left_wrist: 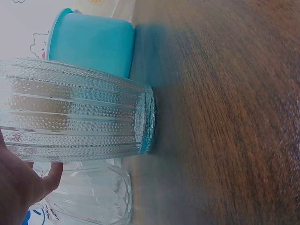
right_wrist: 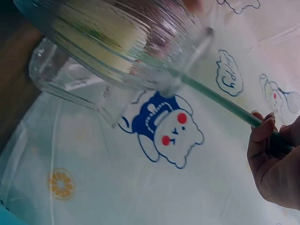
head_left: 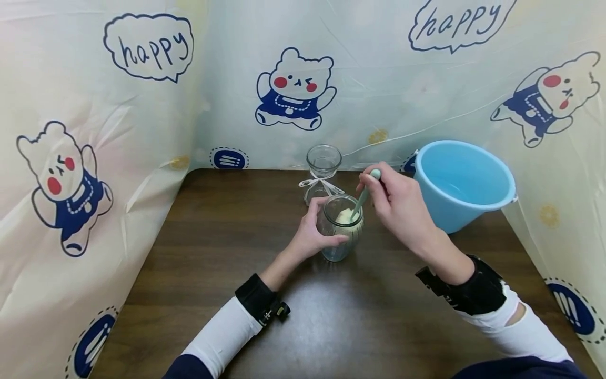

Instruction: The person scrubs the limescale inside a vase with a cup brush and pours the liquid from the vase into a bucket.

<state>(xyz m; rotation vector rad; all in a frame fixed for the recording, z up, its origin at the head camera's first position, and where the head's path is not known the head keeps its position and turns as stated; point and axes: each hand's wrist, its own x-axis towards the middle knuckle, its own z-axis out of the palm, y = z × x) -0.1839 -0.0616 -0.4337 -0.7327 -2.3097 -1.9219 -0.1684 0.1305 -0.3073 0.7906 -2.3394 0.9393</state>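
Note:
Near the far side of the table, my left hand [head_left: 310, 234] grips a ribbed glass jar [head_left: 335, 252] round its upper side, mouth up. The left wrist view shows the base of this jar [left_wrist: 93, 112] close to the tabletop. Pinched in the fingers of my right hand [head_left: 402, 208] is the green handle of a sponge bottle brush [head_left: 362, 199], which slants down through the jar's mouth. In the right wrist view, the pale yellow sponge head [right_wrist: 101, 37] sits inside the jar, blurred by the glass.
Just behind the jar stands a second glass jar [head_left: 324, 158] with a white bow round its neck. A light blue bucket [head_left: 437, 197] is at the far right, close to my right hand. Printed cloth [head_left: 227, 105] hangs round the brown wooden table [head_left: 203, 252].

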